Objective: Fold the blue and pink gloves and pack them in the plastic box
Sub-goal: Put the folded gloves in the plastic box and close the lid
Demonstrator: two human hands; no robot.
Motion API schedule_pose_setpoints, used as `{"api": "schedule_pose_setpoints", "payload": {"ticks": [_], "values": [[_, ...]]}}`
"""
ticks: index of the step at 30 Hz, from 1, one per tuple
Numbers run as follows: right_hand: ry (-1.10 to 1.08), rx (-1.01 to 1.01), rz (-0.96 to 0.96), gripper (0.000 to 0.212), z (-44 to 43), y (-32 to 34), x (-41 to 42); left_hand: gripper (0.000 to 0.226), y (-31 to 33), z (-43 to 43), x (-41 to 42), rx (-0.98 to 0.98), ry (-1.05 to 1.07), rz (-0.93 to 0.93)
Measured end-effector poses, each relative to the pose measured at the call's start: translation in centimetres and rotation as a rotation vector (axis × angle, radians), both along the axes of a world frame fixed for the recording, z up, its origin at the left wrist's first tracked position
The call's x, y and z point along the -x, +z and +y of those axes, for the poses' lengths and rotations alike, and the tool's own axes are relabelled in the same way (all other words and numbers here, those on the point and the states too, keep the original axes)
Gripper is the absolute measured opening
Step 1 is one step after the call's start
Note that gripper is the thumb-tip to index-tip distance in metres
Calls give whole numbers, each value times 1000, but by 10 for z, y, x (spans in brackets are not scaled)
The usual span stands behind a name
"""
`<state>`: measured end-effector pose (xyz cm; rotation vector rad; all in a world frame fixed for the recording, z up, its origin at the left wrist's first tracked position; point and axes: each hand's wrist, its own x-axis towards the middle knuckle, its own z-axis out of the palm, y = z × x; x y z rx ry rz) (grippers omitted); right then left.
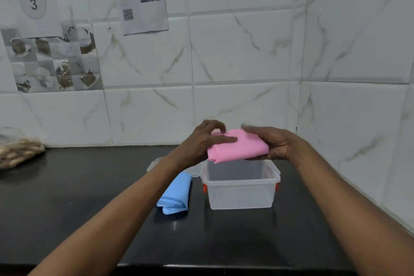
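Note:
A folded pink glove (239, 147) is held in the air just above the open clear plastic box (240, 195). My left hand (201, 141) grips its left end with fingers laid over the top. My right hand (275, 142) cups its right end from below and behind. The box has red latches on its sides and looks empty. A folded blue glove (177, 192) lies on the black counter just left of the box, partly under my left forearm.
The clear lid (156, 162) lies behind the blue glove, mostly hidden by my left arm. A plastic bag of peanuts (18, 150) sits at the counter's far left. Tiled walls close in at the back and right. The counter's front edge (201, 266) runs along the bottom.

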<state>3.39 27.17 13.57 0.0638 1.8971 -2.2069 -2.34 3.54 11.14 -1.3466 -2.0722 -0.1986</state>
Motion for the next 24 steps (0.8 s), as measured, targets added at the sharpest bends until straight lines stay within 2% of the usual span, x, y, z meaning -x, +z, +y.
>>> {"api": "schedule_pose_setpoints", "payload": {"ticks": [3, 7, 10, 14, 16, 18, 21, 24], "values": [[-177, -273, 12, 54, -2, -5, 7, 58, -8, 9, 12, 154, 86, 82], [-283, -526, -3, 27, 0, -29, 17, 64, -25, 19, 22, 390, 54, 31], [-228, -872, 13, 22, -2, -41, 15, 45, -28, 24, 23, 489, 1, 7], [-34, -1284, 14, 25, -15, -35, 17, 19, -24, 36, 24, 678, -29, 49], [54, -1441, -14, 21, -25, -35, 18, 23, -26, 41, 25, 750, -20, 10], [95, -1535, -37, 7, -33, -38, 19, 34, -26, 46, 24, 821, 3, -64], [124, -1579, -96, 26, -39, -42, 20, 37, -24, 53, 20, 883, 152, -281], [156, -1604, -152, 43, -41, -45, 20, 45, -23, 59, 16, 943, 278, -404]]}}
